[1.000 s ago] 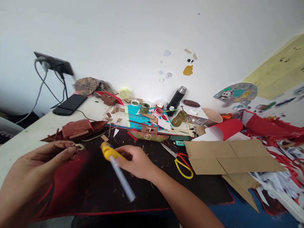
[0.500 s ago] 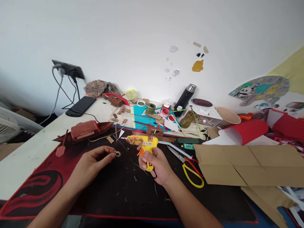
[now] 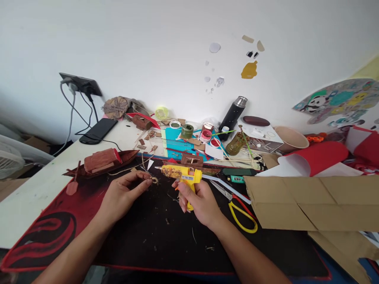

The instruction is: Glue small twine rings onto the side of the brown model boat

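Thumb and fingers of my left hand (image 3: 126, 193) pinch a small ring of tan twine (image 3: 154, 180) above the black mat (image 3: 142, 236). My right hand (image 3: 199, 201) grips a yellow hot glue gun (image 3: 183, 174) by its handle, fingers at the orange trigger. The gun's nozzle points left, a little above the ring and apart from it. A clear glue stick trails out of the gun's back. Left of my left hand sits a reddish-brown model boat (image 3: 102, 161) with a small paddle (image 3: 72, 187) leaning on its side.
Scissors (image 3: 241, 215) with yellow and red handles lie right of my right hand, beside brown cardboard (image 3: 314, 201). Paint jars (image 3: 187, 131), a black flask (image 3: 233, 116) and wood scraps crowd the back. A phone (image 3: 98, 131) lies at the back left.
The glue gun has tilted slightly, and its trigger is more covered by my fingers. My left hand still pinches the ring, now turned a little. The whole view has shifted slightly.
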The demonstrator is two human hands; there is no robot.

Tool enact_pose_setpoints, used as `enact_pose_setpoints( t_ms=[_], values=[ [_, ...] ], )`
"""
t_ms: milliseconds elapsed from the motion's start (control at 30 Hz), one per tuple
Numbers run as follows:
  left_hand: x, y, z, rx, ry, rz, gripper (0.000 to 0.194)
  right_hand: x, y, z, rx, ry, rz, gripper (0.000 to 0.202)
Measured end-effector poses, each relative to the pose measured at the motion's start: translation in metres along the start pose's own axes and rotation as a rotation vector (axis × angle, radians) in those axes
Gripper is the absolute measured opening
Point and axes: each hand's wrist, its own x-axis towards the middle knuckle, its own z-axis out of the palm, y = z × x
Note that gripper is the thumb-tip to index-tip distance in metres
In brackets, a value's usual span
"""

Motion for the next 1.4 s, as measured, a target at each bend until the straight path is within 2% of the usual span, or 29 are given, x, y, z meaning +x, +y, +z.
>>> enact_pose_setpoints(
  t_ms=[167, 533, 733, 1133, 1400],
  values=[
    [-0.004, 0.000, 0.003, 0.032, 0.060, 0.000, 0.036, -0.001, 0.008, -0.002, 0.035, 0.022, -0.008, 0.069],
    [-0.006, 0.000, 0.000, 0.070, 0.086, -0.019, 0.032, -0.009, 0.019, -0.003, 0.007, 0.060, 0.025, 0.069],
    [-0.007, 0.001, 0.001, 0.042, 0.108, -0.027, 0.030, -0.010, 0.022, -0.001, -0.055, 0.032, 0.044, 0.070],
    [-0.007, 0.001, 0.001, 0.064, 0.099, -0.011, 0.030, -0.011, 0.025, 0.004, -0.124, -0.001, 0.068, 0.068],
    [-0.006, 0.004, -0.001, 0.000, 0.059, -0.068, 0.032, -0.012, 0.024, 0.004, -0.136, 0.004, 0.073, 0.070]
  ],
)
